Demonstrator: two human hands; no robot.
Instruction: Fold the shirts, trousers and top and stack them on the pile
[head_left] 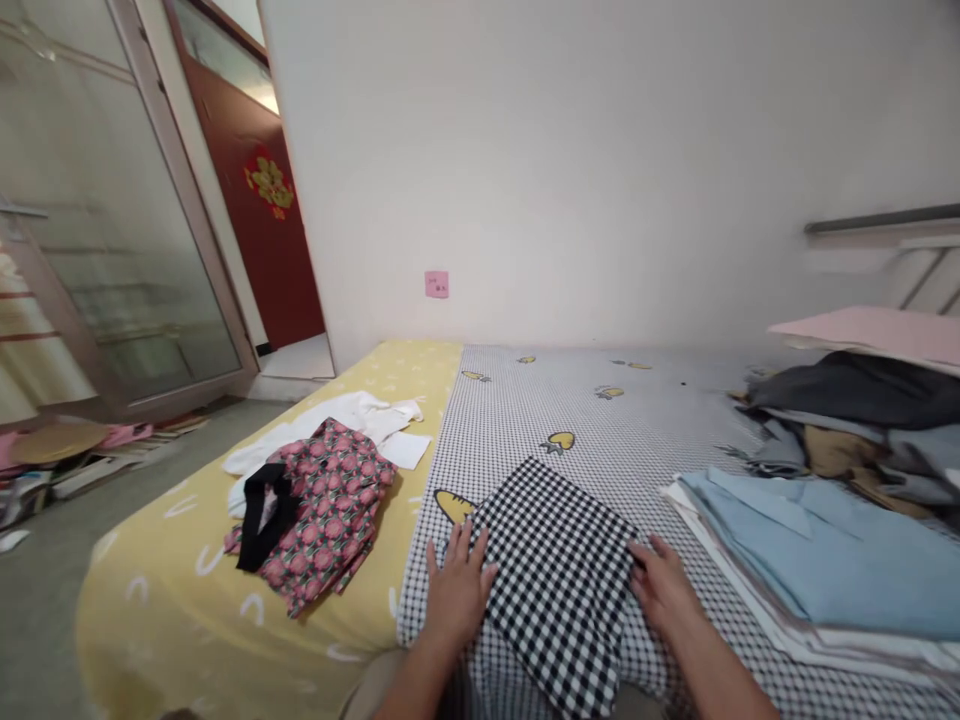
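A black-and-white checked garment, folded to a rough rectangle, lies at an angle on the bed in front of me. On its left edge rests my left hand, open, with the fingers spread flat and partly over the bedsheet. My right hand is at the opposite edge, its thumb and fingertips closed on the fabric there. The garment's near corner hangs toward my lap. Beneath it spreads a finely checked bedsheet with yellow pineapple prints.
On the yellow sheet to the left lie a pink flowered garment with a black band and a white garment. To the right stands a stack of folded clothes with a light blue shirt on top. Behind it is a dark clothes pile.
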